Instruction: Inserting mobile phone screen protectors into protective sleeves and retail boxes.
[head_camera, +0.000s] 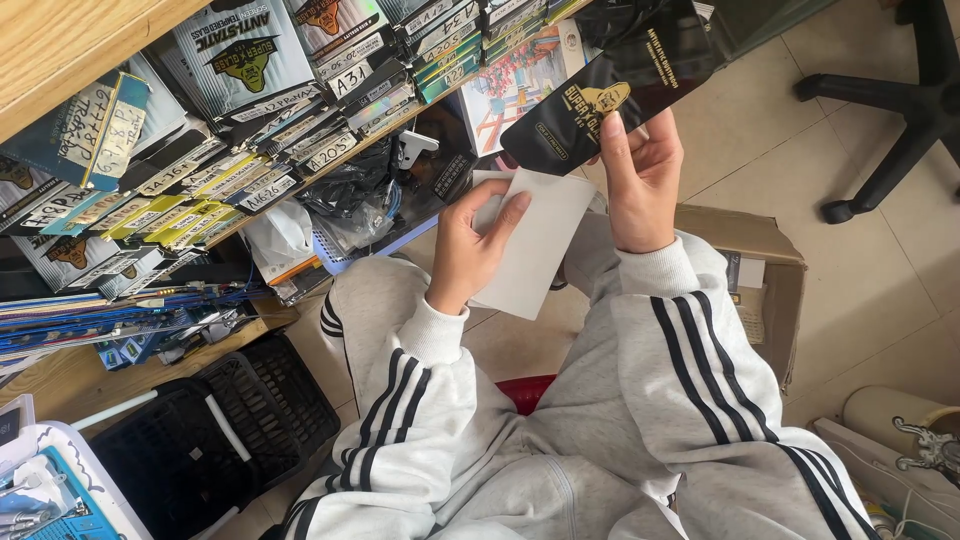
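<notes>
Packaging sleeve (615, 90), black and glossy with gold print, was held above the person's lap, well in front of the wooden shelf's (70, 35) front edge. Right hand (640, 180) gripped its lower edge, thumb across the front and fingers (668, 140) curled behind, closed on it. White card (535, 245), flat and rectangular, sat just below the sleeve, its upper corner hidden behind the sleeve's lower end. Left hand (470, 245) pinched the card's left edge, thumb (505, 210) pressed on its face, remaining fingers folded beneath. Cardboard box (770, 275) stood on the tiled floor beside the right sleeve. Black basket (215, 430) lay near the left knee.
</notes>
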